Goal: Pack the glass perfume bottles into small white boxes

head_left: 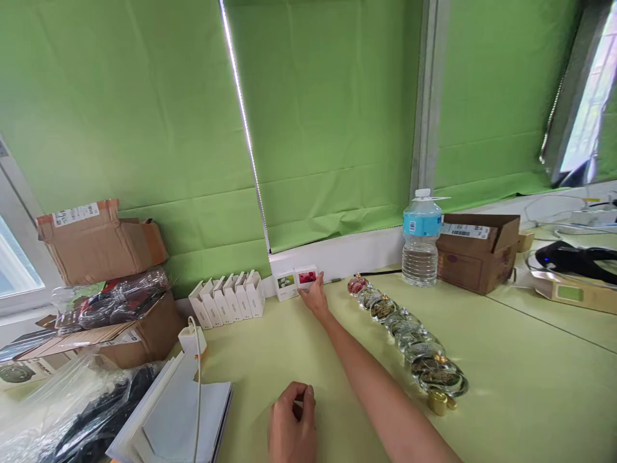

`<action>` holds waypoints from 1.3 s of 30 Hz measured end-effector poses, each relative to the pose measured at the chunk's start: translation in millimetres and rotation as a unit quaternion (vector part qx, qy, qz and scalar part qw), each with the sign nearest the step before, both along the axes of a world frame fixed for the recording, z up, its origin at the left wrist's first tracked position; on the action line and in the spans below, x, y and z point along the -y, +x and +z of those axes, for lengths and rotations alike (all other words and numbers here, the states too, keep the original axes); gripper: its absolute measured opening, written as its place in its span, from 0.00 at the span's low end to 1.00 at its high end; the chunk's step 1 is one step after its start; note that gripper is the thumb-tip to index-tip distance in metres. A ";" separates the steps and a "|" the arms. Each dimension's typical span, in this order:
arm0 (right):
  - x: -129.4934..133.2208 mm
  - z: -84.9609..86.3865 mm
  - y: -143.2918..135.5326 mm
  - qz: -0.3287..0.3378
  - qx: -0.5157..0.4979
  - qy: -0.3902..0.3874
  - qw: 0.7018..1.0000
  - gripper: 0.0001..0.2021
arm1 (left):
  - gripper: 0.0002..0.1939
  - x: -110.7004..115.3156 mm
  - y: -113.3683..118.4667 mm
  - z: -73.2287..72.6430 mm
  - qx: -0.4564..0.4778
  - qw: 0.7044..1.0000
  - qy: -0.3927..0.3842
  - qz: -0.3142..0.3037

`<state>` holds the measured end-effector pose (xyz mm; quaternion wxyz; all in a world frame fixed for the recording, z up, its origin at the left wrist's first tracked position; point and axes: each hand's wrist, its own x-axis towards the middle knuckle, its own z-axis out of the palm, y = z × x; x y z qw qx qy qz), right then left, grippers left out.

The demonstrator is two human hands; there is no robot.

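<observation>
My right hand point(315, 299) reaches out across the table and grips a small white box point(305, 270) with a red picture on its front. Beside that box, touching or nearly so, stands another small white box point(286, 285) with a green-and-white picture. Closer to me, my left hand point(293, 424) rests low over the table with its fingers curled in; nothing shows in them. A slanting row of round clear glass pieces point(419, 341) with gold-coloured fittings lies to the right of my right forearm. Several white boxes point(226, 299) stand in a row left of the pictured boxes.
At the left are stacked cardboard boxes point(96, 247), plastic-wrapped goods point(120, 302) and a white folder point(168, 402) with a cable across it. A large water bottle point(420, 247) and an open carton point(475, 257) stand at the back right. A green blind point(328, 128) hangs behind.
</observation>
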<state>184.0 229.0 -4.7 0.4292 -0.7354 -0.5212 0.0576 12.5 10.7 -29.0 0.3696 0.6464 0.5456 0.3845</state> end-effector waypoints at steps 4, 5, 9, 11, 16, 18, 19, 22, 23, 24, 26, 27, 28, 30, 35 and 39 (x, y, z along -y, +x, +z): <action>-5.6 -8.1 -8.8 0.022 0.063 -0.034 0.997 0.46 | 0.20 1.7 0.0 1.6 -0.006 1.000 -0.004 0.011; -5.0 -9.9 -11.4 0.022 0.078 -0.040 0.996 0.46 | 0.20 2.1 0.2 2.0 -0.005 1.000 -0.005 0.015; 4.7 -16.5 -25.6 0.028 0.136 -0.053 0.989 0.41 | 0.19 2.7 0.1 2.7 0.002 1.000 -0.011 0.011; 10.8 -19.7 -33.5 0.047 0.159 -0.065 0.984 0.39 | 0.19 3.0 -0.4 3.5 0.006 1.000 -0.011 0.003; 16.6 -24.5 -42.1 0.091 0.188 -0.112 0.971 0.39 | 0.18 6.6 -0.3 11.1 0.015 1.000 -0.022 0.009; 15.6 -24.9 -41.5 0.095 0.192 -0.124 0.969 0.38 | 0.17 9.4 -0.1 16.2 0.021 0.999 -0.028 0.009; 15.0 -25.0 -41.0 0.095 0.194 -0.128 0.968 0.38 | 0.17 10.7 0.0 18.7 0.025 0.999 -0.028 0.005; 15.1 -24.4 -40.5 0.096 0.198 -0.130 0.967 0.37 | 0.16 13.7 -0.2 24.8 0.042 0.999 -0.029 -0.003; 16.0 -23.8 -40.9 0.096 0.199 -0.128 0.967 0.37 | 0.15 14.3 -0.3 26.1 0.047 0.998 -0.031 0.000; 17.4 -22.8 -41.5 0.095 0.200 -0.123 0.967 0.37 | 0.15 14.7 -0.5 27.0 0.051 0.998 -0.034 0.004; 21.6 -19.5 -43.3 0.093 0.200 -0.110 0.969 0.36 | 0.14 15.3 -0.9 28.2 0.059 0.997 -0.044 0.009; 24.3 -17.2 -44.4 0.093 0.200 -0.101 0.970 0.35 | 0.14 15.4 -1.2 28.6 0.065 0.997 -0.050 0.012; 27.3 -14.6 -45.7 0.096 0.202 -0.090 0.970 0.33 | 0.14 15.6 -1.5 29.0 0.073 0.996 -0.057 0.015; 34.5 -8.9 -49.0 0.118 0.208 -0.068 0.969 0.28 | 0.14 15.7 -2.4 29.6 0.094 0.993 -0.069 0.017; 55.4 3.8 -66.1 0.204 0.213 -0.029 0.955 0.21 | 0.17 15.0 -4.2 29.1 0.134 0.988 -0.073 0.017; 59.8 18.8 -89.8 0.253 0.193 -0.009 0.948 0.19 | 0.18 13.3 -5.6 27.3 0.148 0.987 -0.064 0.009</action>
